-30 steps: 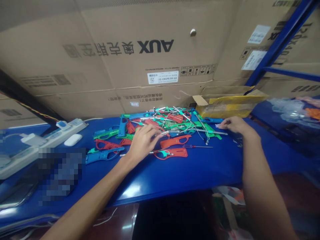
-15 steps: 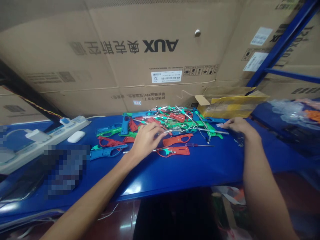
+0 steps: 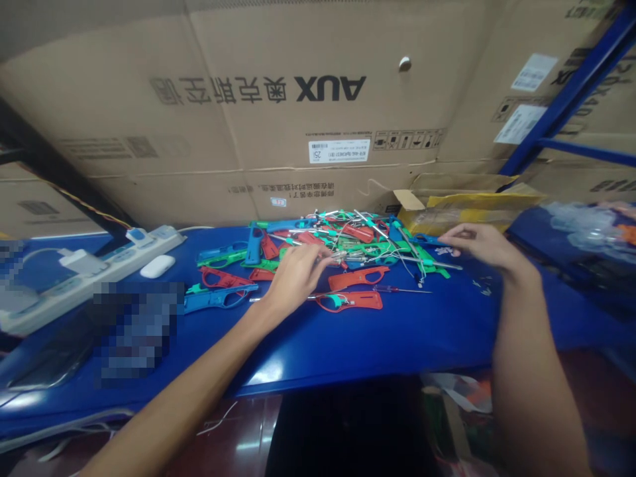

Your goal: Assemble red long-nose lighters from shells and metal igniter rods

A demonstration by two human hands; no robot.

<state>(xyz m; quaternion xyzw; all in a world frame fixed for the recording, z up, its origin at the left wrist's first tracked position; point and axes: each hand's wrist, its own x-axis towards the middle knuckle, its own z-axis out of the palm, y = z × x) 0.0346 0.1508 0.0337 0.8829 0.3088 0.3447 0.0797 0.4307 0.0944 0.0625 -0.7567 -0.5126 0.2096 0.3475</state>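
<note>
A heap of red, green and blue plastic handle shells [image 3: 348, 245], tangled with thin metal rods and wires, lies on the blue table [image 3: 358, 344]. My left hand [image 3: 295, 278] reaches into the heap's near left side, its fingers drawn together at the metal rods; what they pinch is too small to tell. Two red shells [image 3: 354, 301] and a thin rod [image 3: 400, 289] lie just right of it. My right hand [image 3: 479, 244] hovers at the heap's right edge, fingertips pinched just above small pale bits [image 3: 444, 251].
Large cardboard cartons [image 3: 298, 132] wall off the back. An open carton with a yellow bag [image 3: 462, 202] sits behind the heap. A white power strip [image 3: 99, 265] and a white oval object [image 3: 158, 266] lie at the left. Clear plastic bags [image 3: 586, 225] are at the right, beside a blue rack post [image 3: 561, 99].
My right hand has lifted a little off the table with its fingertips pinched. My left hand stays at the heap. The view has shifted slightly.
</note>
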